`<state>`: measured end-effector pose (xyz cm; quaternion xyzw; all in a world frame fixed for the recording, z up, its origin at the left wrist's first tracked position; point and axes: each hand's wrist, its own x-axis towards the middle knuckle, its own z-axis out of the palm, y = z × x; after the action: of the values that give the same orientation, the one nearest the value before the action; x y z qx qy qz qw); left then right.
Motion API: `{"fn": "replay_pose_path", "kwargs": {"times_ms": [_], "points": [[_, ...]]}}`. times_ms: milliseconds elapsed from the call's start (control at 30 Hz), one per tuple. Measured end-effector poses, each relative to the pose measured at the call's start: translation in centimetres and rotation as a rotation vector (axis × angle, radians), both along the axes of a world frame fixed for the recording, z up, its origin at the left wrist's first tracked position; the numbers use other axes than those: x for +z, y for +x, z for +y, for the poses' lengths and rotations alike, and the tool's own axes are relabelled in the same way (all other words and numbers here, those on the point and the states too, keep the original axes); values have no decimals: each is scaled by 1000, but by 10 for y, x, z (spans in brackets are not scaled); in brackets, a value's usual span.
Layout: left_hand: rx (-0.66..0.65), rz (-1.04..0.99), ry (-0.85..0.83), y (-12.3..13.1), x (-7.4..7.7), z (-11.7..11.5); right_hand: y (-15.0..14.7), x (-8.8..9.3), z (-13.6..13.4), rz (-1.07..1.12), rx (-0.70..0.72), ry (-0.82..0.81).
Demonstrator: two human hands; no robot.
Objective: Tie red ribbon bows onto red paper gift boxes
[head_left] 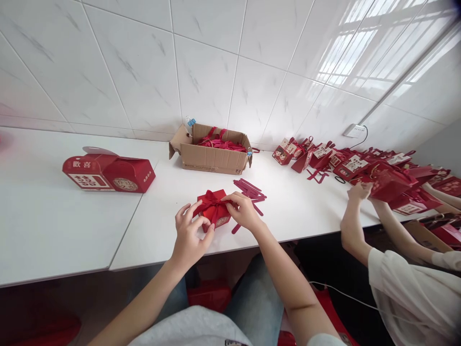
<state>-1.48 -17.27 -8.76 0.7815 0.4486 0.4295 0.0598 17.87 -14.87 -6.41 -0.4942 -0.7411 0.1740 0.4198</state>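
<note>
A small red gift box [222,220] with a pale round print stands near the table's front edge. On its top sits a red ribbon bow [215,204], its tails hanging down the front. My right hand [243,210] pinches the bow's right side between thumb and fingertips. At the left of the box, my left hand [190,235] has its fingers curved and apart, the fingertips beside the bow's left loop and a hanging tail. Several flat dark-red strips [250,190] lie loosely on the table just right of the box.
Behind stands an open cardboard box [212,158] of red ribbons. A larger red gift box [108,174] is on the left. Many decorated red boxes [355,164] crowd the right, where a co-worker's hands [360,191] hold one. A power strip [355,130] is by the wall.
</note>
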Motion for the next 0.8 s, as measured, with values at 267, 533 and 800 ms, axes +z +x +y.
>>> {"fn": "replay_pose_path", "kwargs": {"times_ms": [267, 533, 800], "points": [[-29, -94, -129, -10, -2, -1, -3, -3, 0, 54, -40, 44], [-222, -166, -315, -18, 35, 67, -6, 2, -2, 67, -37, 28], [-520, 201, -395, -19, 54, 102, -7, -4, 2, 84, -63, 55]]}}
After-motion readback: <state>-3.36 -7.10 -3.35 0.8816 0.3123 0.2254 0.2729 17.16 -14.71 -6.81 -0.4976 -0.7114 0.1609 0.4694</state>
